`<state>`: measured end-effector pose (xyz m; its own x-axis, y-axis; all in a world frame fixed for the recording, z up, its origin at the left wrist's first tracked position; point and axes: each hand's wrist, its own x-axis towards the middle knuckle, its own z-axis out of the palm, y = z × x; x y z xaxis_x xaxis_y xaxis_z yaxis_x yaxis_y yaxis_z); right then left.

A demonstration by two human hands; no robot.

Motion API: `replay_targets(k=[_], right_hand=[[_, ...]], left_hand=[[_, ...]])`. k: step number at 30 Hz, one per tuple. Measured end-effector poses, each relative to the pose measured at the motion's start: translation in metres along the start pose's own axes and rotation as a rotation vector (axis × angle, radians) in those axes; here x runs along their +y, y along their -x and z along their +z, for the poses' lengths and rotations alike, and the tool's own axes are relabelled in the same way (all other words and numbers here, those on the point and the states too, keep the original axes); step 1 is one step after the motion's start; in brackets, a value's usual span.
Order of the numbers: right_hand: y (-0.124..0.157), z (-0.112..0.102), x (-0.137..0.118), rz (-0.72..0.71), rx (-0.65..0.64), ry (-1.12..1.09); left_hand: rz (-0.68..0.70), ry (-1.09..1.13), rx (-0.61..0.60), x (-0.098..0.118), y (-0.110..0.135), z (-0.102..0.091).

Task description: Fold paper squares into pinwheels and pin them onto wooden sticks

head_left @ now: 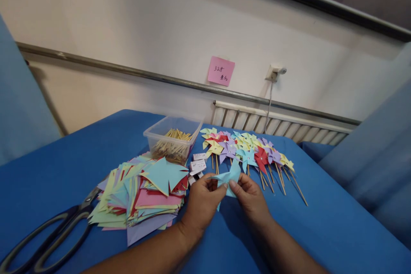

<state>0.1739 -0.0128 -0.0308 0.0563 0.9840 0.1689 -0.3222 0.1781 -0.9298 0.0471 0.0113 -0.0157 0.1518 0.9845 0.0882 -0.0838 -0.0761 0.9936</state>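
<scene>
My left hand (203, 203) and my right hand (251, 198) meet over the blue table (321, 231), both pinching one light blue paper piece (229, 177) that is partly folded. A pile of cut coloured paper squares (141, 192) lies just left of my left hand. Behind my hands, several finished paper pinwheels on wooden sticks (247, 150) lie in a row.
A clear plastic tub of wooden sticks (171, 139) stands at the back centre. Small white boxes (198, 165) sit beside it. Large black-handled scissors (48, 235) lie at the front left. A pink note (220, 70) hangs on the wall above a radiator (282, 124).
</scene>
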Motion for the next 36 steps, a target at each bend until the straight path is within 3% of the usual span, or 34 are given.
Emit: replay_targets(k=[17, 29, 36], right_hand=[[0.0, -0.003, 0.003, 0.006, -0.007, 0.001], [0.006, 0.005, -0.009, -0.131, 0.081, 0.296], [0.008, 0.005, -0.01, -0.16, 0.118, 0.354]], left_hand=[[0.002, 0.023, 0.009, -0.002, 0.0, 0.0], [0.031, -0.096, 0.07, 0.013, 0.007, 0.001], [0.014, -0.129, 0.053, 0.021, 0.01, 0.002]])
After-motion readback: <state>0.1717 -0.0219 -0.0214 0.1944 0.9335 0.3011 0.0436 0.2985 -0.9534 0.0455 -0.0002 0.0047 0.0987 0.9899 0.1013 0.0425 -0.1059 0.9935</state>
